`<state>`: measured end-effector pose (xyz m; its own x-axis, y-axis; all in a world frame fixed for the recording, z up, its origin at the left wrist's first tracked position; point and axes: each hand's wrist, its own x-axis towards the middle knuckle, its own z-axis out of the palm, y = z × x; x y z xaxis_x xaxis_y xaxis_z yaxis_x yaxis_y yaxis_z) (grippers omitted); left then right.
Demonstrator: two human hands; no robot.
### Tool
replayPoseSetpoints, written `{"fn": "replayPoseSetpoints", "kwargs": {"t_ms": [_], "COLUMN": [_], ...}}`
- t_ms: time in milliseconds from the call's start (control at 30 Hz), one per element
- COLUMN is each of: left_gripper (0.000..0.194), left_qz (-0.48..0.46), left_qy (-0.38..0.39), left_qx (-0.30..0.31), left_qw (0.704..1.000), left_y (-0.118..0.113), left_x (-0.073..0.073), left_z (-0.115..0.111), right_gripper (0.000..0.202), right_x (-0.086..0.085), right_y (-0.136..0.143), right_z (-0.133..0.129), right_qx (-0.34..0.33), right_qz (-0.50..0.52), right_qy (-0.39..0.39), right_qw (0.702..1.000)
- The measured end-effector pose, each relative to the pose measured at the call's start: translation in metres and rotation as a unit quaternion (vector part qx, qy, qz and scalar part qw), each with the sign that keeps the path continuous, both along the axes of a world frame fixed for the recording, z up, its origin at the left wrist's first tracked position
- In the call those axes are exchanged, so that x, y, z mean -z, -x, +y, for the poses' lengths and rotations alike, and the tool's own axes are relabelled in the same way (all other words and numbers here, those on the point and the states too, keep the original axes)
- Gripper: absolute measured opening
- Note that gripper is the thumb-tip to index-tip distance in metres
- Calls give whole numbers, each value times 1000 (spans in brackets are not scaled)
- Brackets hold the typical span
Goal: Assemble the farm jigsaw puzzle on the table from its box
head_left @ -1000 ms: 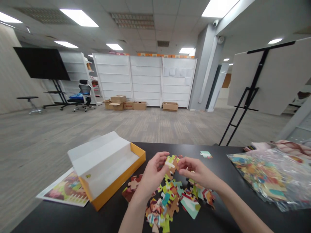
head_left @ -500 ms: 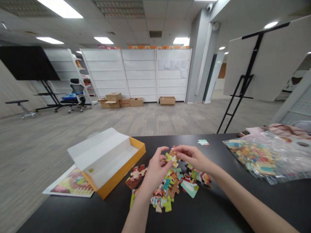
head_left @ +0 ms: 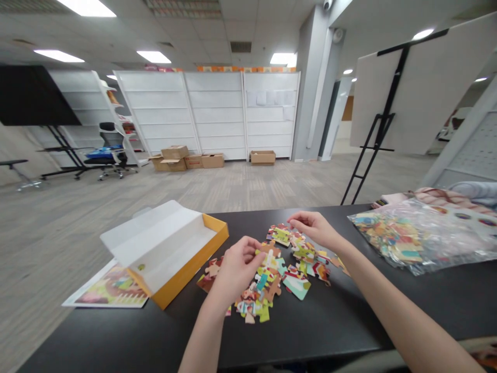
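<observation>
A heap of colourful jigsaw puzzle pieces lies on the black table. At its left side is my left hand, with fingers curled and the thumb closing on the edge of a yellow-green puzzle piece. My right hand hovers beyond the heap, its thumb and fingertips pinched together. Whatever may be between those fingertips is too small to make out. Just left of it sits a cluster of green and red pieces. More pieces lie below its wrist.
An open yellow box with a white lid stands on the left, partly over a picture sheet. A clear plastic bag of puzzle pieces rests on the right, by folded cloth. Beyond the table are cardboard boxes and an easel stand.
My hands have moved apart, the right one away from the left and over the far side of the heap. The view has turned slightly right. A lone piece at the back is now hidden.
</observation>
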<state>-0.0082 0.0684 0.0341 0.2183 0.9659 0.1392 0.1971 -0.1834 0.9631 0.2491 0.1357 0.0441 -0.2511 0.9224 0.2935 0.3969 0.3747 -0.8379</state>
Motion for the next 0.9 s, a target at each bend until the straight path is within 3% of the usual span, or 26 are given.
{"fn": "replayPoseSetpoints", "kwargs": {"t_ms": [167,300,567,733,900], "left_gripper": [31,31,17,16,15], "left_qz": [77,153,326,388,419], "left_qy": [-10,-72,-172,-202,-242], "left_qx": [158,200,153,111,88], "left_qw": [984,965,917,892,870], "left_y": [-24,-42,-56,-46,-47], "left_x": [0,8,15,21,26], "left_z": [-35,-55,-76,-87,-92], "right_gripper": [38,34,26,22,17], "right_x": [-2,-2,3,7,1], "right_y": [-11,-21,-26,-8,17], "right_z": [1,-29,-114,-132,-131], "right_qx": [43,79,54,81,131], "right_qz": [-4,-69,-265,-344,-400], "right_qy": [-42,-79,-47,-26,-12], "right_qw": [998,991,962,935,907]}}
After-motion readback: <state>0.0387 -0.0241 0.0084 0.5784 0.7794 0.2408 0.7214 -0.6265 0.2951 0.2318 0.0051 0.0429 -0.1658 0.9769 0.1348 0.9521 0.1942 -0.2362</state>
